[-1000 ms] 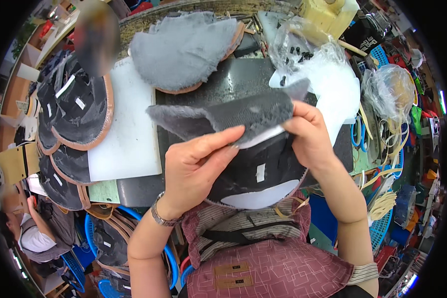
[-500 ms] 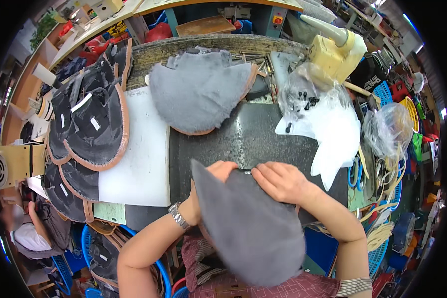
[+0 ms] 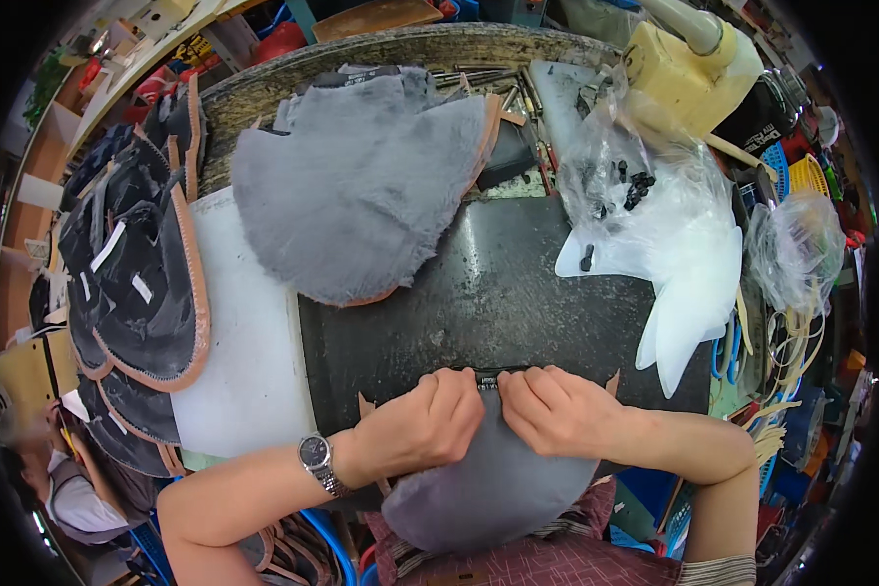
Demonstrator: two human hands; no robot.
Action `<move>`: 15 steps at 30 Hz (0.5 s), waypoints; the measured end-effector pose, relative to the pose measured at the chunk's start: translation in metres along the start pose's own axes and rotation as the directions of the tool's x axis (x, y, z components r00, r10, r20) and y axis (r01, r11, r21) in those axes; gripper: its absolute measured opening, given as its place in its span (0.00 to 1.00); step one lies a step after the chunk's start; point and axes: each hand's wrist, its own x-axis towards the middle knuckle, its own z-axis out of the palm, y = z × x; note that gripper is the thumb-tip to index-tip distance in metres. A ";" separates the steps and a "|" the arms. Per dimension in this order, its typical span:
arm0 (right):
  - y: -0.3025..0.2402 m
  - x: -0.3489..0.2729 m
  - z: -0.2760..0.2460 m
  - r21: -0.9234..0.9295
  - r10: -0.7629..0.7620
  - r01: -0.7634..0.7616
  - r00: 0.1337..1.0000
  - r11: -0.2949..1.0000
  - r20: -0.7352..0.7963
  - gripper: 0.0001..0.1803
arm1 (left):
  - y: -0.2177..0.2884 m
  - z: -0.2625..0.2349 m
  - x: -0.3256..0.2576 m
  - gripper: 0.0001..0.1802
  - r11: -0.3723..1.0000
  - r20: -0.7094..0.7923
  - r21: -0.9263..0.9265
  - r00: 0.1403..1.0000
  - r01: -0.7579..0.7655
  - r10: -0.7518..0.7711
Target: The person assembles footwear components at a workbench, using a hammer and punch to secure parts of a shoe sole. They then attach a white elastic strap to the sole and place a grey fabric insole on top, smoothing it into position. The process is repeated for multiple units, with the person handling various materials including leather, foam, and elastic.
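Both my hands pinch the far edge of a grey fleecy piece [image 3: 488,488] with tan edging at its sides. It hangs over the near edge of the black work board [image 3: 439,322], against my lap. My left hand [image 3: 422,422], with a watch on the wrist, grips the edge just left of a small black label [image 3: 487,380]. Just right of that label, my right hand [image 3: 565,415] grips the same edge, fingers curled. Beyond them lies a similar grey fleecy piece [image 3: 352,186], spread fuzzy side up on the boards.
Black tan-edged pieces [image 3: 142,283] are stacked at the left beside a white board [image 3: 239,332]. At right lie a clear bag with small black parts [image 3: 620,190] and white plastic sheets [image 3: 689,283]. Metal tools lie at the back. Another person [image 3: 83,479] sits at lower left.
The held piece has swung down and its near part now drops toward my lap. My hands have moved nearer to me and closer together beside the label.
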 end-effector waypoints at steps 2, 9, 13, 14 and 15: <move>0.003 -0.002 -0.003 0.068 0.034 -0.034 0.999 0.997 0.002 0.19 | -0.003 -0.004 0.000 0.11 0.998 0.056 -0.055 0.998 0.000 0.003; 0.023 -0.019 -0.012 0.356 0.040 -0.057 0.998 0.933 0.056 0.27 | -0.020 -0.009 -0.029 0.22 0.955 0.087 -0.292 0.993 -0.052 0.081; 0.021 -0.026 -0.012 0.378 0.093 -0.123 0.991 0.917 0.096 0.32 | -0.034 -0.011 -0.044 0.20 0.898 0.074 -0.433 0.990 -0.080 0.124; 0.020 -0.026 -0.011 0.378 0.100 -0.128 0.991 0.917 0.091 0.33 | -0.037 -0.012 -0.046 0.19 0.876 0.074 -0.476 0.988 -0.082 0.133; 0.020 -0.026 -0.010 0.377 0.105 -0.131 0.990 0.917 0.089 0.34 | -0.044 -0.018 -0.041 0.18 0.801 0.052 -0.598 0.999 0.028 0.004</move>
